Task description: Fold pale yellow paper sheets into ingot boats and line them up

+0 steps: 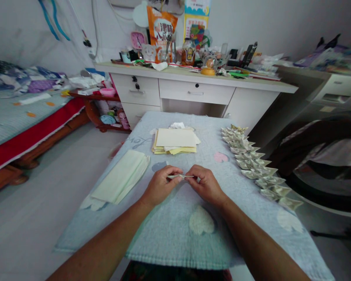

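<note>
Near the middle of the cloth-covered table (175,234), my left hand (163,184) and my right hand (206,183) meet over a small folded piece of paper (179,176). Both hands pinch it, one at each end, with thumbs and fingers closed. My fingers hide much of its shape. Beyond them lies a stack of cream and yellow paper (176,138) with a crumpled white piece behind it. To the left rests a pile of pale green paper sheets (119,175). Along the right side stand several folded paper boats (251,156) in a long row.
A white desk (193,91) crowded with jars, a bag and small items stands beyond the table. On the left are a bed (26,117) and a low red-brown shelf (96,113). A front-loading washing machine (339,93) stands at the right.
</note>
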Available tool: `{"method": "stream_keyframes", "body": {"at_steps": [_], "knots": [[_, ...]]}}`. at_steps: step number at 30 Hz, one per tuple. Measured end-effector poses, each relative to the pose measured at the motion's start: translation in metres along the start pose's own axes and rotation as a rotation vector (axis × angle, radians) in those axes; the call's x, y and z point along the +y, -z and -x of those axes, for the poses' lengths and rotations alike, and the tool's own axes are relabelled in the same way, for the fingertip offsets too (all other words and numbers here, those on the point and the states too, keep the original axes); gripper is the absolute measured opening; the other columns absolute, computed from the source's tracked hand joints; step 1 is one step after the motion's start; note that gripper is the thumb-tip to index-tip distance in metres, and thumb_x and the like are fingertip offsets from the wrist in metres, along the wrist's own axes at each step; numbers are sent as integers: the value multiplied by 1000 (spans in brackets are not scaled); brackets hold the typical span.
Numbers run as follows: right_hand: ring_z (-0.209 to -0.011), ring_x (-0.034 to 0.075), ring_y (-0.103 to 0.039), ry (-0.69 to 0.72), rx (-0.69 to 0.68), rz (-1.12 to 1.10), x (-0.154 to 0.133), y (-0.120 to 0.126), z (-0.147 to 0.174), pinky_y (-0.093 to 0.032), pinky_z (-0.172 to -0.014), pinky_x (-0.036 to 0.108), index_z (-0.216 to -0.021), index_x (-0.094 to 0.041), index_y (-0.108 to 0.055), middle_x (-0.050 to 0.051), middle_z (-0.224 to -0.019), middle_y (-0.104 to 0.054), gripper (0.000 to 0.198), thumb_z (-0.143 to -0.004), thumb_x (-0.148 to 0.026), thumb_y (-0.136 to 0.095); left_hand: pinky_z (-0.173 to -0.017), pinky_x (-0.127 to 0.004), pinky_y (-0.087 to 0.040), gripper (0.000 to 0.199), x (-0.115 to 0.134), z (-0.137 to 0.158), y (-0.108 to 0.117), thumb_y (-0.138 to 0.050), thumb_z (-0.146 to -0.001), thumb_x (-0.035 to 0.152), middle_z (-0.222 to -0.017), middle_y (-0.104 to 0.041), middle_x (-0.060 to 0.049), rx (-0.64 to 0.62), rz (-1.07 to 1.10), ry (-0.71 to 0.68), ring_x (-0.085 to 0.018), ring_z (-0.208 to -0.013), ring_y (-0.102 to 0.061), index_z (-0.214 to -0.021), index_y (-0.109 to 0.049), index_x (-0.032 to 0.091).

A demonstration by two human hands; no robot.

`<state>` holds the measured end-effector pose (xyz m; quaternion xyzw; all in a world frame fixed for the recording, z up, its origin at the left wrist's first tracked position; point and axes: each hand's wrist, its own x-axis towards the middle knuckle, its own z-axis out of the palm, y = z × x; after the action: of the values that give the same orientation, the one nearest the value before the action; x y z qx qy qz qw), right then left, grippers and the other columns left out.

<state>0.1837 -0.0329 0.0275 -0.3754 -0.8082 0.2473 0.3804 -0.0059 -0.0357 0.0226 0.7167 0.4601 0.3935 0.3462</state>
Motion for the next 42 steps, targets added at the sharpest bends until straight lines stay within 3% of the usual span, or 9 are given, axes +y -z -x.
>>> {"method": "stream_keyframes", "body": {"at_steps": [5, 11, 20, 27, 33, 42], "knots": [[-69, 12, -54, -50, -17, -29, 0, -2, 1, -41, -63, 23, -81, -17, -63, 1, -74, -60, 6, -84, -18, -58, -69, -24, -46, 12, -3, 0, 0, -60, -84, 24, -81, -65, -3, -25, -14, -75, -15, -78, -61, -83, -70, 17], [-70, 13, -57, -65, -73, -64, 4, -3, 0, -42, -66, 24, -80, -18, -68, 2, -71, -61, 23, -92, -30, -53, -70, -25, -46, 13, -2, 1, -2, -60, -85, 26, -79, -67, -4, 7, -71, -129, -15, -76, -62, -82, -71, 19], [-67, 12, -57, -189, -87, -241, 5, -3, 0, -43, -64, 23, -79, -17, -68, 0, -70, -63, 26, -91, -36, -54, -68, -24, -46, 17, -3, 7, -3, -57, -88, 28, -77, -65, -4, 73, -231, -267, -15, -73, -60, -90, -72, 21], [-74, 13, -59, -144, -135, -198, 10, -3, 1, -44, -68, 24, -87, -18, -69, 2, -78, -65, 16, -88, -31, -60, -64, -23, -44, 16, -4, 6, -4, -59, -86, 28, -75, -64, -3, 24, -140, -147, -14, -69, -59, -86, -72, 20], [-68, 13, -58, -117, -113, -77, 9, -1, 2, -43, -64, 23, -80, -18, -69, 2, -72, -63, 14, -87, -25, -60, -66, -24, -45, 14, -7, 2, -8, -59, -83, 28, -76, -65, -2, -25, -63, -62, -15, -73, -60, -80, -69, 18], [-74, 14, -58, -10, -238, 4, 8, -1, 0, -42, -69, 24, -84, -17, -67, 3, -76, -63, 17, -90, -29, -57, -63, -23, -41, 18, -6, 4, -6, -55, -85, 26, -71, -62, -2, -83, -107, -112, -15, -70, -57, -73, -66, 18]]}}
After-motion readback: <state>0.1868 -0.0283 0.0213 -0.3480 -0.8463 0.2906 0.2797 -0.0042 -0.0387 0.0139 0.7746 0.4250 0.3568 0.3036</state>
